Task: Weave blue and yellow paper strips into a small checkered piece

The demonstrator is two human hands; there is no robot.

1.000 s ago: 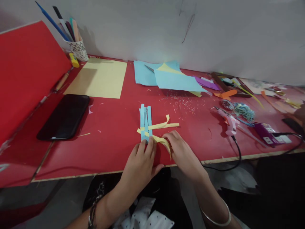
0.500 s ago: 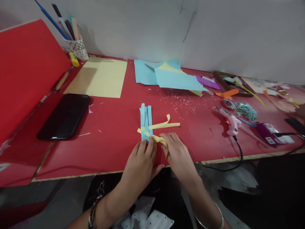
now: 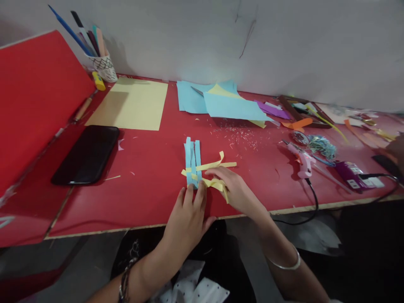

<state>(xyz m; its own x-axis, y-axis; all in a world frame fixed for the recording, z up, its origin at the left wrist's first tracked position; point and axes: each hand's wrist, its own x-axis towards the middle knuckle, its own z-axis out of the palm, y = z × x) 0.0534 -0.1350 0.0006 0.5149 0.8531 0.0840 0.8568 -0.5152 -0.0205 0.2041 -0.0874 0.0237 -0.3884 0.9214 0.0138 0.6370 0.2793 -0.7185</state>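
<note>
1. Right hand (image 3: 237, 190) shifted farther from near edge of table (image 3: 151, 168); grip on lower yellow strip (image 3: 219, 185): cannot tell.
2. Left hand (image 3: 187, 210): grip open, fingertips on blue strips (image 3: 188, 155), near-edge middle.

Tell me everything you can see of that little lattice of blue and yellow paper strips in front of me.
The lattice lies on the red tabletop. Narrow light-blue strips run side by side away from you, crossed by pale-yellow strips that pass over some and under others. Loose yellow tails extend to the right; one curls up, and the nearest bends and twists. Your left hand touches its near end. Your right hand is at the nearest tail; its grip is unclear.
</note>
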